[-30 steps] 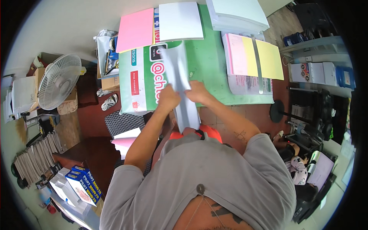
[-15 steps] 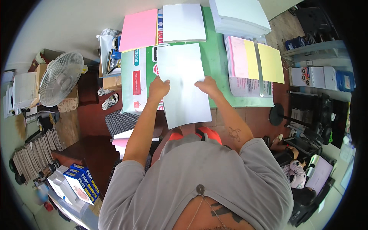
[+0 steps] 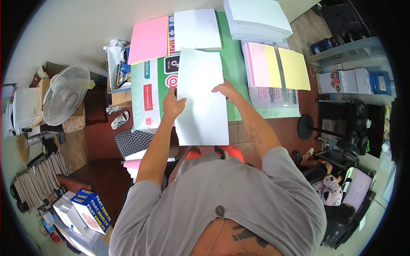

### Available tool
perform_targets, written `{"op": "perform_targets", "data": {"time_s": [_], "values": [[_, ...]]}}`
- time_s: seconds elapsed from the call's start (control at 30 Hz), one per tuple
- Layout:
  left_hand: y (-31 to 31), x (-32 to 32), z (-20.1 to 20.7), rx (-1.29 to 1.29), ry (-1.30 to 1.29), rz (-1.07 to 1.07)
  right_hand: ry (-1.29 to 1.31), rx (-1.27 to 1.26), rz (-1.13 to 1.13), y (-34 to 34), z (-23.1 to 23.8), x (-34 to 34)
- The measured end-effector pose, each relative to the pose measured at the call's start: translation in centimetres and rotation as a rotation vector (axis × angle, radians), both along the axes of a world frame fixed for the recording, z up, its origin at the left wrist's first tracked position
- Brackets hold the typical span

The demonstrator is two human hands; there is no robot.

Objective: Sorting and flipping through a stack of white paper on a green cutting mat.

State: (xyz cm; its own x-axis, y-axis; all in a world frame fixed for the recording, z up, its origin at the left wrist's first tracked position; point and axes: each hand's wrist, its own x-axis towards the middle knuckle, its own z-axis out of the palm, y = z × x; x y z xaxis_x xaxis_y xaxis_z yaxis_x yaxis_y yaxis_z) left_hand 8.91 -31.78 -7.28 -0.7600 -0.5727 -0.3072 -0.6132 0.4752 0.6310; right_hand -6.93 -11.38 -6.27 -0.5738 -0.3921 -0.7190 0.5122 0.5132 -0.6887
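A long sheaf of white paper [image 3: 201, 115] lies lengthwise in front of me, its near end reaching past the table's front edge toward my body. My left hand [image 3: 174, 105] grips its left edge, thumb on top. On the opposite edge my right hand [image 3: 227, 90] has its thumb over the paper and its fingers at the side, partly hidden. Beyond the sheaf stand a white paper stack [image 3: 197, 29] and, left of it, a pink paper stack [image 3: 148, 39].
A tall white paper stack [image 3: 258, 19] and pink and yellow sheets [image 3: 290, 68] under a metal ruler [image 3: 280, 70] occupy the table's right side. The table cover [image 3: 232, 64] is green with printed logos. A fan [image 3: 66, 94] stands left; a person [image 3: 331, 187] sits at right.
The white sheaf has turned slightly and now lies straighter, its near end shifted left. Both hands have moved a little left with it, and the whole view has shifted slightly.
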Motion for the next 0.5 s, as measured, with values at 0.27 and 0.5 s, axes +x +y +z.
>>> {"op": "perform_targets", "data": {"time_s": [0.27,0.5], "values": [[-2.5,-1.6,-1.1,0.788,0.077,0.192,1.055,-0.059,0.543,-1.4,1.1,6.5],[-0.9,-1.3,-2.4,0.62,0.258,0.205,1.126,0.125,0.473,-1.6,-0.5,4.4]]}}
